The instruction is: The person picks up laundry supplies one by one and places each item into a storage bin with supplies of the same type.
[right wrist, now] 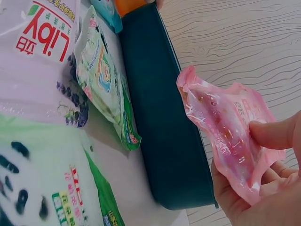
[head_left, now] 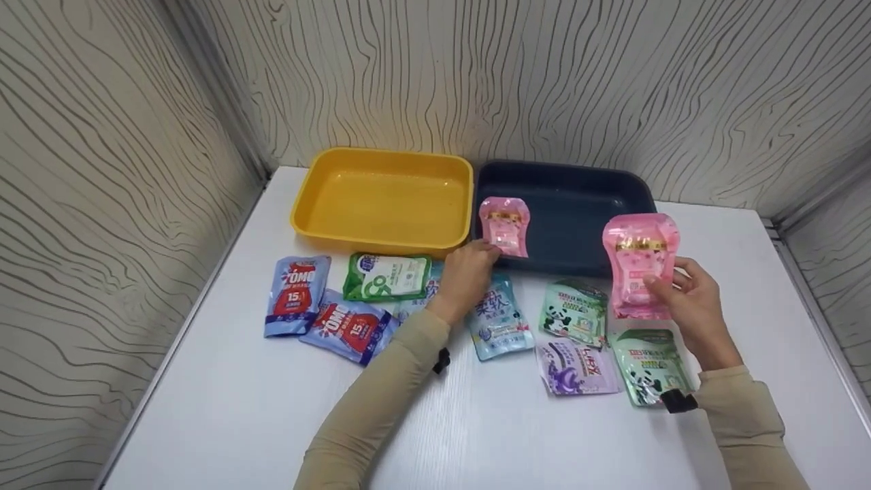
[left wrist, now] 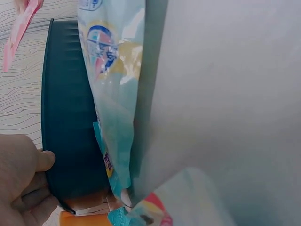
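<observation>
At the near left corner of the dark blue bin [head_left: 578, 265], my left hand [head_left: 469, 275] has its fingertips at the lower edge of a small pink pouch [head_left: 504, 228], pinching it there. The left wrist view shows my left hand [left wrist: 21, 181] by the bin's rim, with that pouch hidden behind the wall. My right hand [head_left: 694, 306] grips a second pink pouch [head_left: 639, 262] by its lower part, thumb across the front. In the right wrist view this shiny pouch [right wrist: 230, 127] is raised beside the bin wall [right wrist: 160, 113].
A yellow bin [head_left: 381, 238] adjoins the dark one. In front lie blue OMO pouches [head_left: 296, 296], a green-and-white pouch [head_left: 388, 275], light blue pouches [head_left: 502, 320], green panda pouches [head_left: 575, 309] and a purple Liby pouch [head_left: 578, 369]. Patterned walls [head_left: 435, 75] enclose the table.
</observation>
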The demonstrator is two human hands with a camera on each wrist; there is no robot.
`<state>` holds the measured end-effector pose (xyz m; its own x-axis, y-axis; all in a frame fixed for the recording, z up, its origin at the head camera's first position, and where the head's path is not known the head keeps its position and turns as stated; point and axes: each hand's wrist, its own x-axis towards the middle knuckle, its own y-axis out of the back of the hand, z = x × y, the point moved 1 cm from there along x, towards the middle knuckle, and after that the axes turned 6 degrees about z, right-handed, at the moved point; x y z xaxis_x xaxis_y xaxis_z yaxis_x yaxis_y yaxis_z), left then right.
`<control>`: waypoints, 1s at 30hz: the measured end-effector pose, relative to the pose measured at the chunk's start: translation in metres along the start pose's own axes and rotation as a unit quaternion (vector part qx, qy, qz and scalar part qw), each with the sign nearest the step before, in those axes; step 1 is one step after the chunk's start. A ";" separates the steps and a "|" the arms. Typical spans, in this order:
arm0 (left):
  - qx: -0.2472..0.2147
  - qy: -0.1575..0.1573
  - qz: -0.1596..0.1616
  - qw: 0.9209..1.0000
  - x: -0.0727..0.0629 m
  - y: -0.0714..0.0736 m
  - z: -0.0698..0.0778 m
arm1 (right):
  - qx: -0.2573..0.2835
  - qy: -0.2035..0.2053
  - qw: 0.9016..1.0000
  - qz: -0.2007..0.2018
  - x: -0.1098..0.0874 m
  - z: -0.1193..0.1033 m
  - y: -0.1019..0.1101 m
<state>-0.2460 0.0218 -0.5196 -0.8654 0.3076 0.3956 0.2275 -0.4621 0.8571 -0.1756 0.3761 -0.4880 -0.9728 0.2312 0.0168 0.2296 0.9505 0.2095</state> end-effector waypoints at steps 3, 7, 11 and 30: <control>-0.002 0.003 -0.002 1.000 0.000 0.001 0.000 | -0.005 -0.002 1.000 0.003 0.006 -0.002 -0.005; 0.006 0.003 -0.005 1.000 0.000 0.001 0.000 | 0.022 -0.016 1.000 0.007 0.014 -0.006 -0.010; 0.009 -0.002 -0.003 1.000 0.000 0.001 0.000 | 0.039 -0.025 0.999 0.007 0.020 -0.010 -0.016; 0.020 0.001 -0.011 1.000 0.002 0.000 0.000 | -0.011 -0.015 1.000 0.011 0.048 -0.020 -0.049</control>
<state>-0.2477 0.0229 -0.5185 -0.8710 0.3164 0.3759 0.2261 -0.4211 0.8784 -0.2338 0.3360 -0.4780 -0.9658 0.2593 -0.0069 0.2507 0.9400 0.2316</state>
